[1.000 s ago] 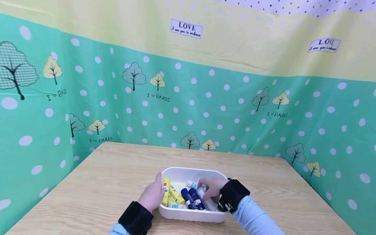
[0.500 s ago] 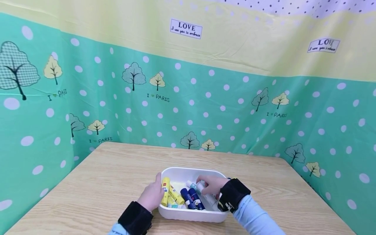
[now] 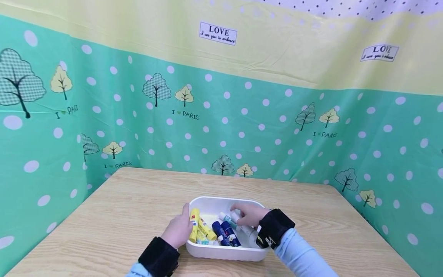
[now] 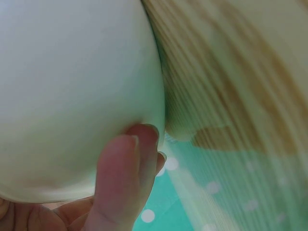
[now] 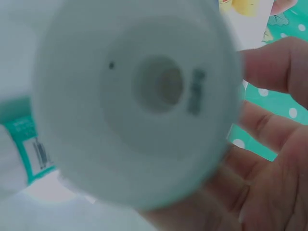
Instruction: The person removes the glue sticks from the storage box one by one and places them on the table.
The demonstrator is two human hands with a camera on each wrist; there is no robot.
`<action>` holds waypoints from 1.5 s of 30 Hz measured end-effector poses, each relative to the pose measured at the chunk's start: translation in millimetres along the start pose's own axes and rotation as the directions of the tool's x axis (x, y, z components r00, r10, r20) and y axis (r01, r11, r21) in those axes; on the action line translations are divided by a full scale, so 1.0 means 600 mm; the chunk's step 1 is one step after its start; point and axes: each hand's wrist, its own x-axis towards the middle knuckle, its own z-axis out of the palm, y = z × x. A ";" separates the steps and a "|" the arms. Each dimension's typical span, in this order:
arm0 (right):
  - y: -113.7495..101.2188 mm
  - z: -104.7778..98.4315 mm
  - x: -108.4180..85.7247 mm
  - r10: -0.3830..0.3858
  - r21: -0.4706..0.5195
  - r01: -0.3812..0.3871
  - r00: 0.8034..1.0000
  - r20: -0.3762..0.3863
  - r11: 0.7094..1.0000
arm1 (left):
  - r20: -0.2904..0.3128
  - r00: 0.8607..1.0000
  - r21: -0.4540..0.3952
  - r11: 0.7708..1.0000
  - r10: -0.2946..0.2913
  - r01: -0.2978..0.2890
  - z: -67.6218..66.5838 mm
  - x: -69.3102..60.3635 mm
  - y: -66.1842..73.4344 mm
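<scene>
A white plastic bin point(image 3: 225, 254) holds several glue sticks. My left hand point(image 3: 178, 229) grips the bin's left wall, with the thumb point(image 4: 118, 178) against the white surface in the left wrist view. Inside the bin, my right hand point(image 3: 252, 214) holds a white glue stick point(image 3: 246, 230) by its far end. Its round base point(image 5: 120, 149) faces the right wrist camera. Close to it lies a white and teal glue stick point(image 3: 228, 221). Two dark blue glue sticks point(image 3: 220, 234) lie side by side in the middle, and yellow glue sticks point(image 3: 194, 225) are at the left.
The bin stands on a wood-grain table point(image 3: 155, 200) near its front. A green and yellow patterned curtain point(image 3: 225, 115) hangs behind and at both sides. Another white and teal glue stick point(image 3: 207, 242) lies at the bin's front left.
My right hand has shifted slightly toward the back of the bin along the white glue stick. More of the white and teal glue stick shows beside it. My left hand stays in place.
</scene>
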 end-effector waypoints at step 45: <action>0.137 -0.083 -0.063 0.281 0.210 -0.217 0.890 -0.359 0.953 | 0.004 1.000 0.018 1.000 0.014 -0.014 -0.002 0.005 -0.006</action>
